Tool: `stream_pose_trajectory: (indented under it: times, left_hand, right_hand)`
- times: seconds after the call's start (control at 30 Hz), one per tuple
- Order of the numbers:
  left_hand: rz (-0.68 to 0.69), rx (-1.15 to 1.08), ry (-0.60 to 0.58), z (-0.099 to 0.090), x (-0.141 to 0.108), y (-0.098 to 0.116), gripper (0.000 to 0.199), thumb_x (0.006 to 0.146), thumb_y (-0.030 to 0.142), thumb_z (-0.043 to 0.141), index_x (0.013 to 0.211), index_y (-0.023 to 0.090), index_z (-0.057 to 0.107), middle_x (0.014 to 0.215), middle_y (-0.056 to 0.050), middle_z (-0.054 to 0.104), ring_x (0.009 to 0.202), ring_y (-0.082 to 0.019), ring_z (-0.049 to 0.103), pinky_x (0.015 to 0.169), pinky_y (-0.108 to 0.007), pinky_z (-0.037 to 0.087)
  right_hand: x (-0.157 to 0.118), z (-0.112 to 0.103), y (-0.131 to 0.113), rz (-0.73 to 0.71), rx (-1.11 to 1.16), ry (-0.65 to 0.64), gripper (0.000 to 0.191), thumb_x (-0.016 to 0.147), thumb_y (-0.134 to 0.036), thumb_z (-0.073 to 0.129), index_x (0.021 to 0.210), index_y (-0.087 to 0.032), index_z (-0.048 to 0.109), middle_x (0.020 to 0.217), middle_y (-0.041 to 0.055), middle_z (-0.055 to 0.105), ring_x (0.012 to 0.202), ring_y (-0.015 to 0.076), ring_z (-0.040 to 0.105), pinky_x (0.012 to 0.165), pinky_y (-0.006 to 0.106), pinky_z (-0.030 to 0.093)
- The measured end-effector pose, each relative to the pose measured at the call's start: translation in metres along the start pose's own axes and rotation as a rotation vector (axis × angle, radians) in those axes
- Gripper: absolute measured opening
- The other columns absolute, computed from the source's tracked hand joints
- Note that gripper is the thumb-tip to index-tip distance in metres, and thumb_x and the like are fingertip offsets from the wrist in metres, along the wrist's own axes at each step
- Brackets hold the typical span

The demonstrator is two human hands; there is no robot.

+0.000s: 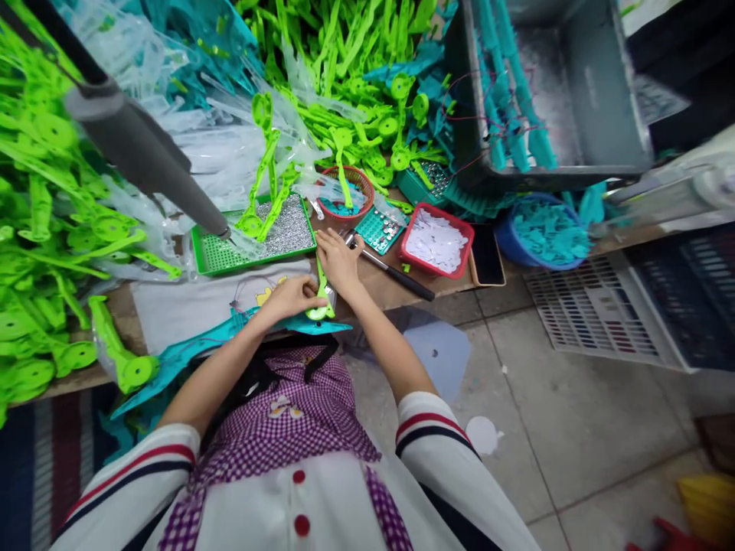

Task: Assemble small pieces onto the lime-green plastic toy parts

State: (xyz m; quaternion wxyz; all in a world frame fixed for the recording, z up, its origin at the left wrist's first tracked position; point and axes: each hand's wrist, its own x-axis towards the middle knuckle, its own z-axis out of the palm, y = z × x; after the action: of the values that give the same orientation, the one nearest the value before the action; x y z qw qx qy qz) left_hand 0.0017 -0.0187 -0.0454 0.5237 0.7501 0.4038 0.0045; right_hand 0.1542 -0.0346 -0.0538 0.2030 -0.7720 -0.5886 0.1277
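A bright green plastic part [321,283] with a long narrow arm and a rounded end lies at the table's front edge. My left hand [294,298] is closed at its rounded end, thumb and fingers pinching there. Over the narrow end lies my right hand [340,262], fingers stretched forward and thumb apart. Its fingertips are beside the green tray [253,264], which holds many small metal pieces. Below my left hand, a teal plastic strip [321,327] runs along the table edge. A black-handled tool [402,277] lies to the right of my right hand.
A grey electric screwdriver [143,153] hangs at the left. Piles of green parts [344,46] fill the back and left. A red basket [439,268] of white pieces, a phone [488,256], a blue bowl [537,264] and a grey bin [597,99] stand at the right.
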Motion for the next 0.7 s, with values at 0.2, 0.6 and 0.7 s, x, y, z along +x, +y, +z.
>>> stream_pose_trajectory:
  times: [0.2,0.6,0.7]
  left_hand:
    - [0.023,-0.066,0.039,0.000,0.000,-0.008,0.024,0.069,0.037,0.073,0.079,0.017,0.063,0.071,0.000,0.068,0.065,-0.015,0.061,0.060,-0.025,0.043]
    - [0.104,-0.080,0.062,-0.001,-0.005,-0.012,0.021,0.076,0.037,0.065,0.069,0.017,0.064,0.065,0.002,0.065,0.064,-0.014,0.056,0.061,-0.024,0.038]
    - [0.106,0.013,0.119,0.001,-0.009,-0.008,0.020,0.077,0.035,0.065,0.066,0.018,0.061,0.067,0.001,0.065,0.066,-0.015,0.057,0.061,-0.025,0.037]
  right_hand:
    - [0.006,0.004,0.000,-0.001,0.002,-0.005,0.043,0.097,-0.020,0.031,0.125,-0.029,0.063,0.138,0.0047,0.061,0.136,0.0244,0.047,0.112,0.061,0.013]
    - [0.006,0.003,-0.001,0.041,0.043,0.005,0.042,0.097,-0.023,0.033,0.124,-0.031,0.064,0.138,0.0041,0.061,0.133,0.0243,0.051,0.111,0.059,0.016]
    - [0.008,0.001,0.002,0.033,0.062,-0.014,0.040,0.097,-0.024,0.035,0.125,-0.030,0.064,0.138,0.0043,0.060,0.132,0.0244,0.051,0.110,0.058,0.018]
